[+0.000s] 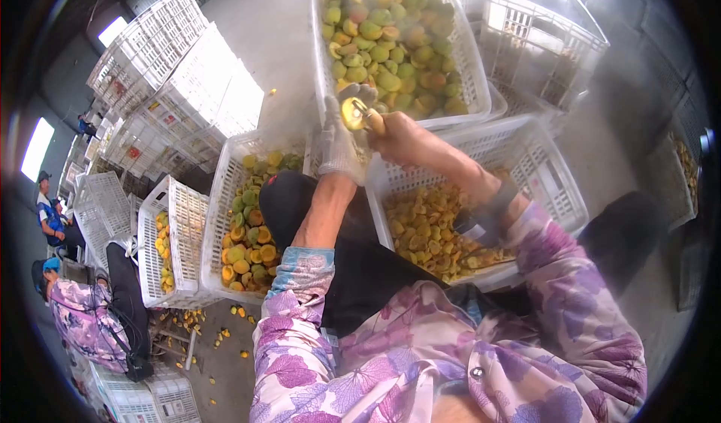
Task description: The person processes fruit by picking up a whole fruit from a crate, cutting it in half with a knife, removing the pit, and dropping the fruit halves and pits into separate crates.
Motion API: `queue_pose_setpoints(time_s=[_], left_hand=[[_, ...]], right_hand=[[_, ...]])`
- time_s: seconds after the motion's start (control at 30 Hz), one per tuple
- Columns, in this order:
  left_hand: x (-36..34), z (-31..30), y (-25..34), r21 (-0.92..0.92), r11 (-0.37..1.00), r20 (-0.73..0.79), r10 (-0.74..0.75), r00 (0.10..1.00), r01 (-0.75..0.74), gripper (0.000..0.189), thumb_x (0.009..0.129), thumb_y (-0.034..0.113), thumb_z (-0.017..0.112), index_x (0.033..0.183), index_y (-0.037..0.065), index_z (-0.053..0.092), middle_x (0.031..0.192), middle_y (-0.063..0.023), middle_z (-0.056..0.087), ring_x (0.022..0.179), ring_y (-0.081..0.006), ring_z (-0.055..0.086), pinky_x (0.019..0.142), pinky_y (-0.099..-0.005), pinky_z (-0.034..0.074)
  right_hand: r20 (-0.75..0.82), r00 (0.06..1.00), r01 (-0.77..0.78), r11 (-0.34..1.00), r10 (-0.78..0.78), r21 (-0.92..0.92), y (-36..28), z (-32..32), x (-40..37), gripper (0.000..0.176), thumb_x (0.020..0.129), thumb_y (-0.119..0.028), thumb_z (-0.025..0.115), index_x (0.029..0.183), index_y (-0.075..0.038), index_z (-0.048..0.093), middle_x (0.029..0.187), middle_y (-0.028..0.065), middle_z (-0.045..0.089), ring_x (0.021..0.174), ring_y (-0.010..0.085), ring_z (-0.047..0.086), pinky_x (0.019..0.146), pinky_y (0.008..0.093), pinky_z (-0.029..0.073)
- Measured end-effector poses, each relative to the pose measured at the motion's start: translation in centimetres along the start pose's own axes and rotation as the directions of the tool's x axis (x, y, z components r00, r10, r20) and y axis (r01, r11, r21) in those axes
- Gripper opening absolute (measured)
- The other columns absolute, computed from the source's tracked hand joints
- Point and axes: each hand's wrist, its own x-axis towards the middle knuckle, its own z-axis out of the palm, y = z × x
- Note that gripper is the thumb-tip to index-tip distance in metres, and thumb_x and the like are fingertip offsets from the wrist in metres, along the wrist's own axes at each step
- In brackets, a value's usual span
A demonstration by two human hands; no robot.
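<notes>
My left hand (342, 149), in a pale glove, is closed round a cut yellow peach (348, 115) at the near edge of the upper crate. My right hand (409, 139) is bare and grips a small pitting knife (360, 108), its metal end against the peach's cut face. How the blade is shaped is hard to make out. Beyond both hands, a white crate (319, 55) holds many green and reddish peaches (387, 44). Below my right forearm, another white crate (559, 175) contains yellow peach pieces (420, 228).
To the left, a white crate (214, 198) holds peaches and cut halves. Stacked crates (176, 85) rise at the upper left, more crates (541, 33) at the upper right. A person (90, 318) in a floral top sits at the left. Fruit scraps (221, 337) litter the floor.
</notes>
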Motion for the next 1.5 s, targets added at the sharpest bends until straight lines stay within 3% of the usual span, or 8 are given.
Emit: queue_pose_setpoints(time_s=[0.23, 0.33, 0.43, 1.07, 1.2, 1.27, 1.43, 1.5], left_hand=[[-1.4, 1.7, 1.1, 0.064, 0.987, 0.313, 0.12, 0.942, -0.147, 0.043, 0.099, 0.031, 0.049, 0.133, 0.006, 0.045, 0.121, -0.0088, 0.054, 0.115, -0.0213, 0.052, 0.1, -0.0335, 0.042], [-2.1, 2.1, 1.1, 0.27, 0.922, 0.215, 0.223, 0.951, -0.277, 0.04, 0.098, 0.032, 0.049, 0.128, 0.005, 0.049, 0.115, -0.0075, 0.057, 0.108, -0.0195, 0.055, 0.097, -0.0335, 0.043], [-0.3, 1.1, 0.9, 0.154, 0.968, -0.024, 0.205, 0.978, -0.199, 0.043, 0.099, 0.042, 0.044, 0.118, 0.006, 0.057, 0.105, -0.006, 0.061, 0.093, -0.0164, 0.059, 0.082, -0.0309, 0.049], [1.2, -0.5, 0.6, 0.363, 0.904, -0.225, 0.319, 0.921, -0.225, 0.052, 0.097, 0.047, 0.039, 0.084, 0.004, 0.066, 0.073, -0.0045, 0.063, 0.068, -0.0112, 0.057, 0.057, -0.0244, 0.046], [3.9, -2.5, 1.1, 0.845, 0.534, -0.054, 0.116, 0.992, -0.016, 0.059, 0.093, 0.054, 0.041, 0.084, 0.001, 0.067, 0.072, -0.0116, 0.064, 0.071, -0.0217, 0.06, 0.065, -0.0342, 0.047], [4.7, -1.4, 1.4, 0.991, 0.131, 0.023, 0.053, 0.998, -0.03, 0.068, 0.091, 0.061, 0.041, 0.096, -0.002, 0.066, 0.084, -0.0199, 0.065, 0.082, -0.032, 0.061, 0.078, -0.041, 0.046], [4.4, -1.3, 0.7, 0.909, 0.387, 0.151, 0.039, 0.988, -0.154, 0.072, 0.091, 0.065, 0.038, 0.112, 0.001, 0.064, 0.105, -0.0171, 0.065, 0.097, -0.0234, 0.06, 0.085, -0.0334, 0.046], [2.9, -0.3, -0.1, 0.399, 0.917, -0.093, 0.055, 0.994, -0.014, 0.067, 0.095, 0.06, 0.036, 0.109, 0.002, 0.066, 0.101, -0.0127, 0.066, 0.091, -0.0184, 0.061, 0.08, -0.0309, 0.048]], right_hand=[[-0.031, 0.994, 0.105, 0.961, -0.101, 0.257, 0.3, -1.1, -1.1, 0.013, 0.086, -0.009, 0.052, 0.095, 0.001, 0.056, 0.064, 0.0068, 0.057, 0.047, 0.0147, 0.054, 0.039, 0.0295, 0.042], [-0.526, 0.751, 0.406, 0.907, -0.399, -0.109, 0.7, 0.8, -0.1, 0.012, 0.081, -0.004, 0.058, 0.087, 0.002, 0.049, 0.063, 0.0123, 0.058, 0.052, 0.022, 0.059, 0.049, 0.0355, 0.045], [-0.454, 0.845, 0.255, 0.959, -0.282, -0.121, 0.5, 1.7, -0.9, 0.019, 0.078, -0.001, 0.056, 0.095, 0.0, 0.047, 0.079, 0.0272, 0.06, 0.082, 0.048, 0.055, 0.068, 0.0522, 0.043], [-0.336, 0.698, 0.482, 0.763, -0.632, -0.432, 2.2, 3.5, -1.1, 0.024, 0.076, 0.0, 0.059, 0.098, 0.002, 0.047, 0.069, 0.0233, 0.058, 0.068, 0.0435, 0.056, 0.059, 0.0502, 0.042], [-0.315, 0.601, 0.531, 0.662, -0.734, -0.53, 5.3, 2.7, -1.5, 0.037, 0.078, -0.002, 0.057, 0.113, 0.0, 0.043, 0.07, 0.0219, 0.057, 0.069, 0.0443, 0.054, 0.062, 0.0529, 0.04], [-0.175, 0.84, 0.381, 0.788, -0.513, -0.483, 6.0, 1.8, -0.8, 0.036, 0.078, 0.001, 0.052, 0.114, -0.002, 0.049, 0.077, 0.0205, 0.058, 0.072, 0.0387, 0.058, 0.061, 0.0475, 0.045], [-0.233, 0.953, 0.183, 0.981, -0.192, -0.059, 3.3, 0.3, -0.5, 0.022, 0.089, -0.011, 0.049, 0.078, 0.006, 0.057, 0.06, 0.018, 0.059, 0.053, 0.0271, 0.059, 0.049, 0.0391, 0.044], [-0.139, 0.983, 0.127, 0.991, -0.122, 0.032, 2.7, -0.3, -0.4, 0.02, 0.089, -0.01, 0.049, 0.079, 0.005, 0.057, 0.057, 0.0113, 0.056, 0.05, 0.0179, 0.055, 0.043, 0.0349, 0.041]])
